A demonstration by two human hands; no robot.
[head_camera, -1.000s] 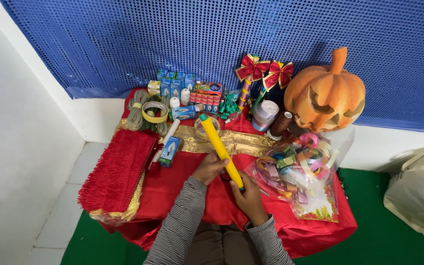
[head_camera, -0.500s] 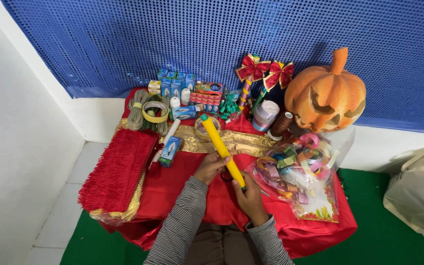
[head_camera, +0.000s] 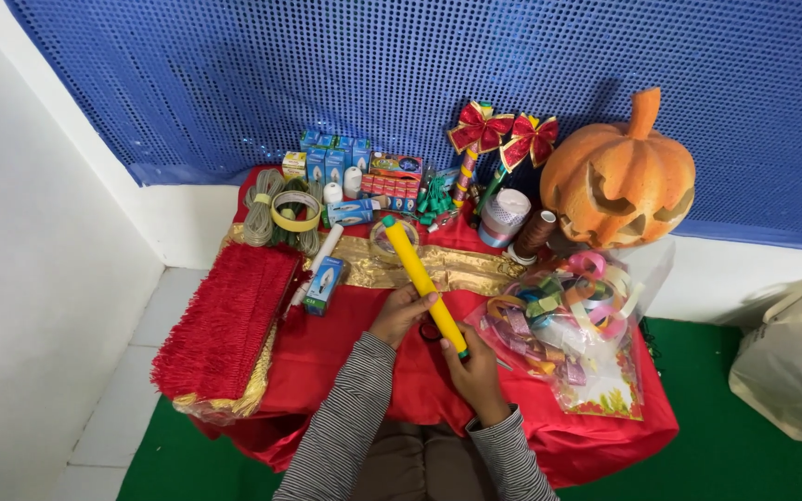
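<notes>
— Two hands on one tube, quick pass L to R. Far left: red fringed cloth (head_camera: 220, 320) hanging over the table edge, coil of cord (head_camera: 262, 215) behind it w/ a yellow tape roll (head_camera: 295, 211).

— Ok. Hands?

— Left hand (head_camera: 401, 314) is wrapped round the yellow tube (head_camera: 422, 281) approx mid-length, fingers closed on it. Right hand (head_camera: 475, 371) is clamped on the near end, thumb up along the tube.

— Where's the tube sit?

— Held just over the red tablecloth (head_camera: 345, 357), centre of the table, in front of the gold band (head_camera: 475, 269). Can't tell if it touches the cloth.

— Axis?

— Long axis diagonal. Near end low-right at the right hand, green-capped far end up-left, pointing away from the person toward the small boxes (head_camera: 331, 162).

— Step?

— Looks like a two-handed hold, maybe twisting or pulling; can't tell which. Any move wants a firm grip at both ends plus clearance from the clutter.

— Right side?

— Bag of paper chains (head_camera: 563, 320) just beside the right hand, orange pumpkin (head_camera: 619, 181) behind, white bag (head_camera: 795, 357) on the floor.
</notes>
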